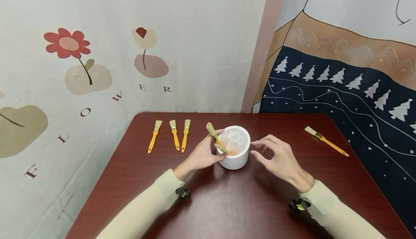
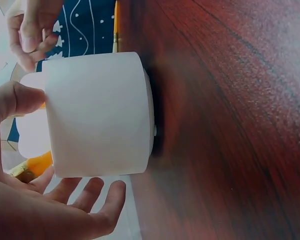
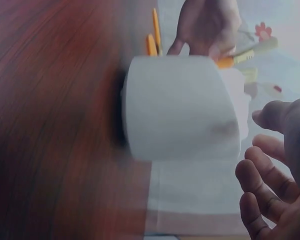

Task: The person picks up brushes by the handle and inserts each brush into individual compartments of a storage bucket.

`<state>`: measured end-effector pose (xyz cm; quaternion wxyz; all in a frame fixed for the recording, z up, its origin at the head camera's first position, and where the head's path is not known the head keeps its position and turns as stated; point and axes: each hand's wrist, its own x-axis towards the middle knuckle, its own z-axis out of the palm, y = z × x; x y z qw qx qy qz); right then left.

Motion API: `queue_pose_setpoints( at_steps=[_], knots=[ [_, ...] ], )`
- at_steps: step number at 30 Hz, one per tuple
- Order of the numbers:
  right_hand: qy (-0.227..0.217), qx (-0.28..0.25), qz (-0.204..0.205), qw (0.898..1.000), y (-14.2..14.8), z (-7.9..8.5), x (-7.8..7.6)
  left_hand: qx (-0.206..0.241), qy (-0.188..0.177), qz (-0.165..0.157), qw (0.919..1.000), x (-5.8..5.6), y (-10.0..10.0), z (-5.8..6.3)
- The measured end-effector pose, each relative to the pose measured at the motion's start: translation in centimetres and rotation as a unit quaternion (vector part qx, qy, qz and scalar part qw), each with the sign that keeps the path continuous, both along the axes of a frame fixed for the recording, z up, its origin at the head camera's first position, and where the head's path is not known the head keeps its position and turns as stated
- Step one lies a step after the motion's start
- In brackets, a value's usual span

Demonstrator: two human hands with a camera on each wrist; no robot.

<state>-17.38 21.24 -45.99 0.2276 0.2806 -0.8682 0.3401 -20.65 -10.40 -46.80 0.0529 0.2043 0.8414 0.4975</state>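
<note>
Fingers (image 2: 114, 200) of the left hand (image 1: 203, 154) grip the left side of a smooth white cylindrical pot (image 1: 234, 162), which stands upright, its axis vertical, on the glossy red-brown, wood-grained desk (image 1: 227, 203). Relaxed and slightly bent, the right hand (image 1: 281, 157) holds nothing just beside the pot's right side. A round hub and spokes divide its pale interior, where two leaning brushes (image 1: 212, 130) point their bristles up toward the left. Three flat brushes (image 1: 185, 136) with yellow handles lie left, pale bristles far; a lone brush (image 1: 328, 142) lies right, its handle toward near right. On the light cloth (image 1: 201, 33) behind, dark letters spell "FLOWER".
</note>
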Motion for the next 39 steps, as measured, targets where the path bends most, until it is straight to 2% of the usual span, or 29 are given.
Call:
queue_pose_setpoints(
  at_steps=[10,16,24,26,31,39],
  knots=[
    [-0.006,-0.009,-0.033,0.999,2.0,-0.7,-0.6,0.062,-0.059,-0.035,0.9957,-0.8,-0.2,0.1],
    [-0.006,-0.008,-0.053,0.999,3.2,-1.0,-0.9,0.066,-0.066,-0.031,0.9952,-0.8,-0.2,0.2],
    [-0.014,-0.012,-0.077,0.997,4.6,-1.3,-1.2,0.077,-0.063,-0.019,0.9948,0.0,-0.2,0.2],
    [-0.014,-0.009,-0.085,0.996,4.9,-1.3,-1.3,0.075,-0.067,-0.01,0.9949,0.3,-0.1,0.1],
    [-0.008,-0.012,-0.098,0.995,5.7,-1.4,-1.7,0.064,-0.072,0.035,0.9948,1.4,0.3,-0.1],
    [0.0,-0.02,-0.111,0.994,6.7,-1.5,-2.4,0.028,-0.02,0.113,0.993,2.7,1.6,0.2]
  ],
)
